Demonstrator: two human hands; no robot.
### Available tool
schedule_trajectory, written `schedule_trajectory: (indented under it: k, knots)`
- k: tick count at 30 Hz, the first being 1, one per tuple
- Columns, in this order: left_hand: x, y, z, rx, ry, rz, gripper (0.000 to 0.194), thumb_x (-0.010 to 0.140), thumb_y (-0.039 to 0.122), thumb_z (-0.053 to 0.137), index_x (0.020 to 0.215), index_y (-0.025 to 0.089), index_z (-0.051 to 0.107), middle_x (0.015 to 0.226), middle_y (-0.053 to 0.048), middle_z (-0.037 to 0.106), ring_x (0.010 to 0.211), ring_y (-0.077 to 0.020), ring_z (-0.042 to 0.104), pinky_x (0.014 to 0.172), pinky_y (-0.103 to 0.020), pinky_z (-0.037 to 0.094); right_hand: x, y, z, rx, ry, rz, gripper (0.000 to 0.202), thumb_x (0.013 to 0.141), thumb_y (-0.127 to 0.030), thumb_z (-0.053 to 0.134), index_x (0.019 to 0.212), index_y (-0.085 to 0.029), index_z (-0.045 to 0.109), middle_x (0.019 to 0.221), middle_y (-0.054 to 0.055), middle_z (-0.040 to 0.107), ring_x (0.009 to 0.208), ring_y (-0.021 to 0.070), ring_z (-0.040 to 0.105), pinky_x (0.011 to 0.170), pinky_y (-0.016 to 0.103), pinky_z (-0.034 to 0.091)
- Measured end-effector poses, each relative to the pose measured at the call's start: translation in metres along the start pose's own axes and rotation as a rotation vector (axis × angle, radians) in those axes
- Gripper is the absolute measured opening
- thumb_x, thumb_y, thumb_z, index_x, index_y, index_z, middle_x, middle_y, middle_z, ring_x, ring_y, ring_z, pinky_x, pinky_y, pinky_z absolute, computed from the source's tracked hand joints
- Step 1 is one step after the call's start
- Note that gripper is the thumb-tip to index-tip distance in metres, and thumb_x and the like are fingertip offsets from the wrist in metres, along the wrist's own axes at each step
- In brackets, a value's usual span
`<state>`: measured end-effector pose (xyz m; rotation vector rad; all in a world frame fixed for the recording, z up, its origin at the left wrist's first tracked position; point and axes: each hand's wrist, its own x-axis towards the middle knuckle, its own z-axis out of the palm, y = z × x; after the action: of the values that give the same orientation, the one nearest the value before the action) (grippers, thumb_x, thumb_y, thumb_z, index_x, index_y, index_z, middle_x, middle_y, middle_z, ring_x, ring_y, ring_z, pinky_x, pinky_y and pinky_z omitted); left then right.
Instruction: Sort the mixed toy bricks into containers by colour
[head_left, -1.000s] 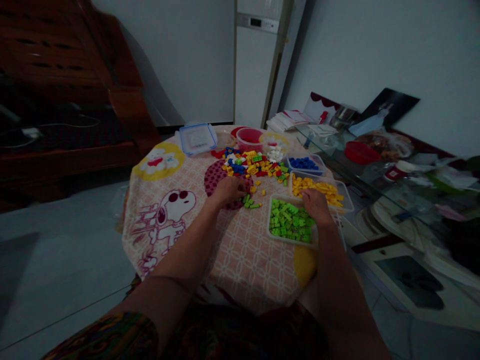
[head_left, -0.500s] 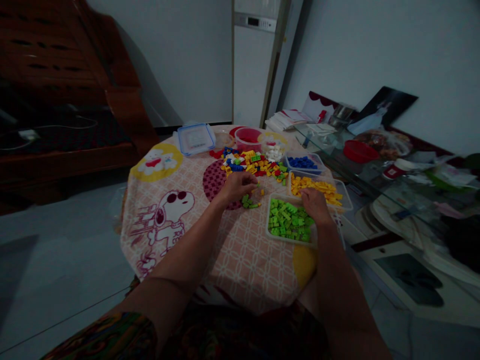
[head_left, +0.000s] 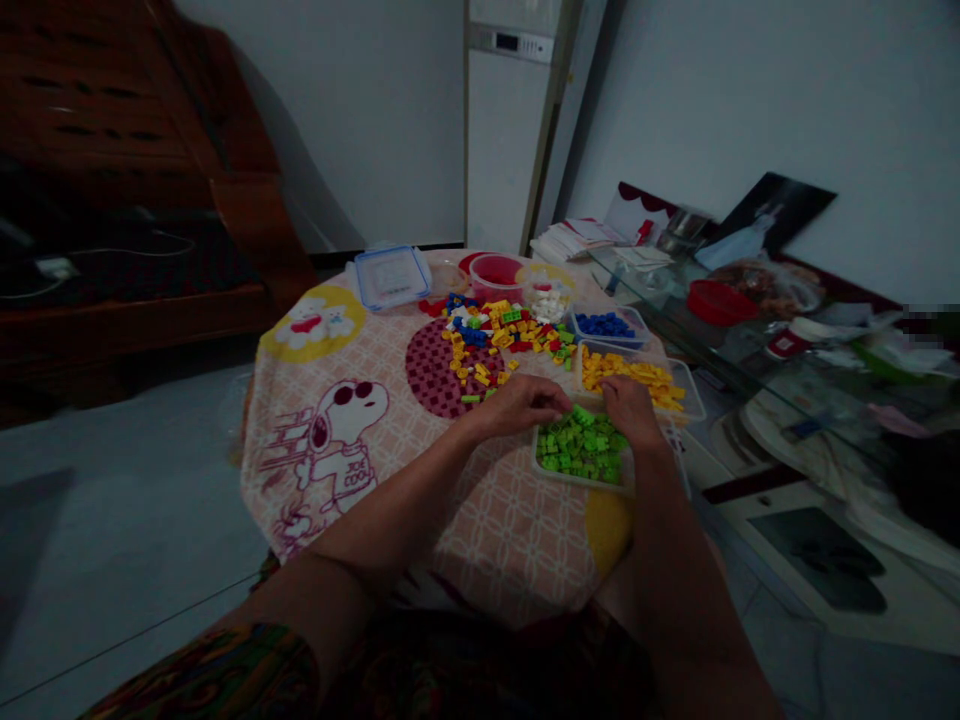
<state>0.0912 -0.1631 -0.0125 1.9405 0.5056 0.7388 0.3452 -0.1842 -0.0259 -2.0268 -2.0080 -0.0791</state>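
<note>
Many green bricks [head_left: 581, 452] lie pointing every which way in a clear tray [head_left: 551, 475] before us. Beyond it, a second tray [head_left: 693, 396] of yellow bricks [head_left: 637, 378] slants its long axis rightward and toward us; loose mixed bricks [head_left: 517, 330] spread farther back. Our left hand [head_left: 529, 403] bends over the clear tray's back left, our right hand [head_left: 631, 412] curls by its back right; whether either pinches a brick, we cannot tell.

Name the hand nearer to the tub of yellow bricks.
Right. The right hand is at the near edge of the yellow-brick tub; the left hand is farther left, by the green-brick box's far-left corner.
</note>
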Motion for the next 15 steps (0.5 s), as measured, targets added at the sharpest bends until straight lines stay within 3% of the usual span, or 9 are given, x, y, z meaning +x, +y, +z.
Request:
schedule_trajectory:
  k: [3, 10, 13, 15]
  knots:
    - [0.000, -0.006, -0.012, 0.066, 0.070, -0.019, 0.015, 0.083, 0.018, 0.068, 0.094, 0.014, 0.078, 0.078, -0.002, 0.074, 0.069, -0.0104, 0.063, 0.066, -0.020, 0.048, -0.001, -0.002, -0.002, -0.016, -0.028, 0.001, 0.039, 0.098, -0.018, 0.039, 0.094, -0.015, 0.078, 0.101, 0.016, 0.077, 0.095, 0.0264, 0.067, 0.087, 0.035, 0.046]
    - [-0.011, -0.028, -0.063, 0.374, 0.287, -0.188, 0.016, 0.078, 0.018, 0.066, 0.087, 0.014, 0.078, 0.077, -0.001, 0.074, 0.068, -0.0122, 0.064, 0.064, -0.021, 0.044, -0.001, -0.003, -0.005, -0.024, -0.049, 0.030, 0.036, 0.100, -0.019, 0.041, 0.098, -0.015, 0.077, 0.107, 0.017, 0.077, 0.100, 0.0261, 0.067, 0.091, 0.033, 0.046]
    - [-0.018, -0.034, -0.075, 0.464, 0.258, -0.261, 0.018, 0.076, 0.018, 0.064, 0.085, 0.016, 0.079, 0.076, -0.001, 0.075, 0.067, -0.0128, 0.064, 0.065, -0.022, 0.042, 0.000, -0.001, -0.003, -0.004, -0.032, 0.022, 0.036, 0.100, -0.020, 0.041, 0.099, -0.016, 0.077, 0.108, 0.015, 0.077, 0.100, 0.0254, 0.067, 0.091, 0.033, 0.046]
    - [-0.020, -0.035, -0.078, 0.507, 0.176, -0.292, 0.017, 0.074, 0.018, 0.065, 0.082, 0.018, 0.080, 0.077, -0.001, 0.076, 0.070, -0.0139, 0.065, 0.067, -0.022, 0.043, -0.001, 0.000, -0.002, 0.001, -0.027, 0.021, 0.037, 0.099, -0.021, 0.041, 0.099, -0.016, 0.078, 0.107, 0.015, 0.077, 0.099, 0.0257, 0.067, 0.091, 0.034, 0.046]
